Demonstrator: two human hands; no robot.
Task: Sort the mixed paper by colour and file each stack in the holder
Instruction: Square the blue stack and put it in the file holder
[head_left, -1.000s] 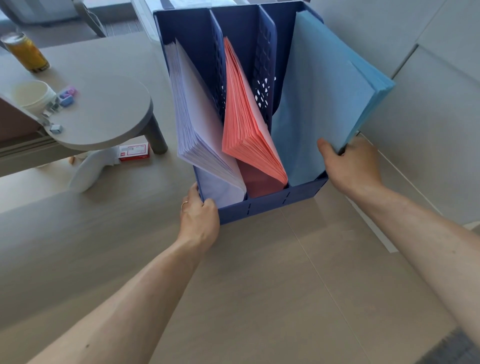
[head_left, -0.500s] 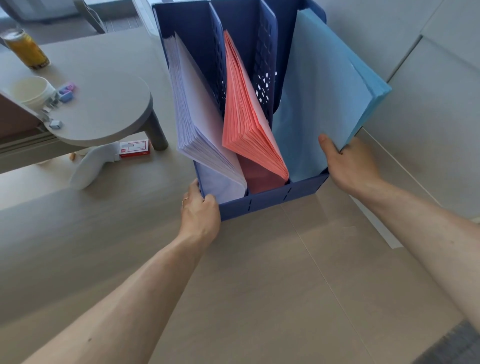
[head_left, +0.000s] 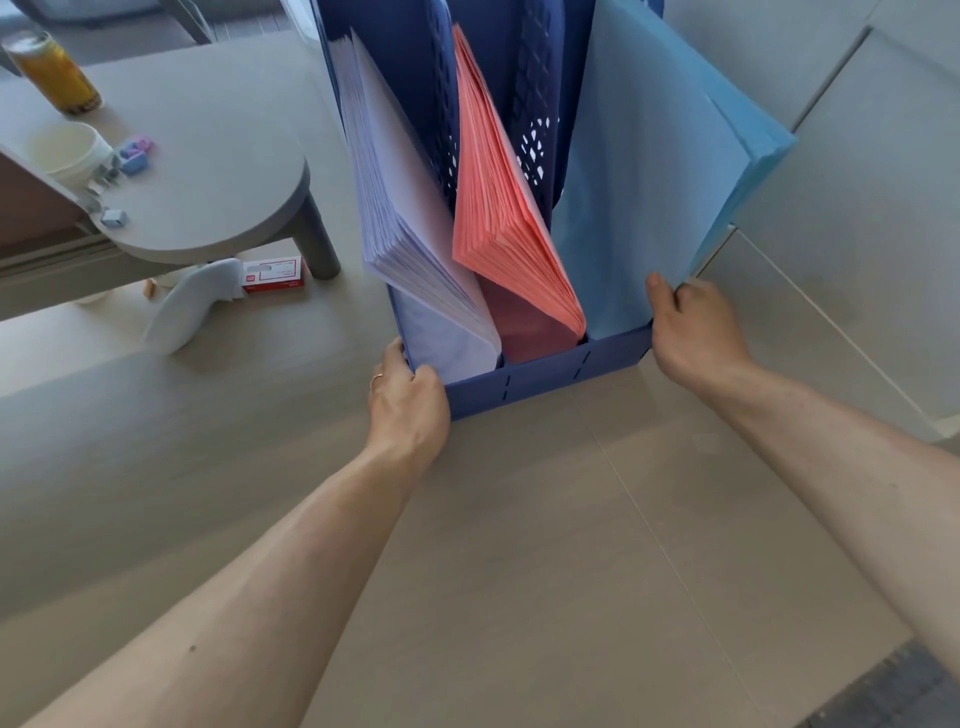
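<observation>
Holder (head_left: 545, 382) stands on the bench (head_left: 519, 571) w/ 3 loaded slots: white stack (head_left: 400, 208) left, pink stack (head_left: 498, 208) mid, blue stack (head_left: 649, 182) right, all leaning. Prob. heavy when full. Plastic looks rigid, but sheets are floppy & slick and may fan out, so take it low at the front corners. Left grip (head_left: 408, 400) wraps the front-left corner; right grip (head_left: 693, 327) pinches the blue stack's lower edge. Raised shelf (head_left: 218, 171) w/ cup (head_left: 70, 153) & can (head_left: 52, 70) crowds the left.

Both arms outstretched — left hand (head_left: 408, 410), right hand (head_left: 696, 332) curled, gripping.
</observation>
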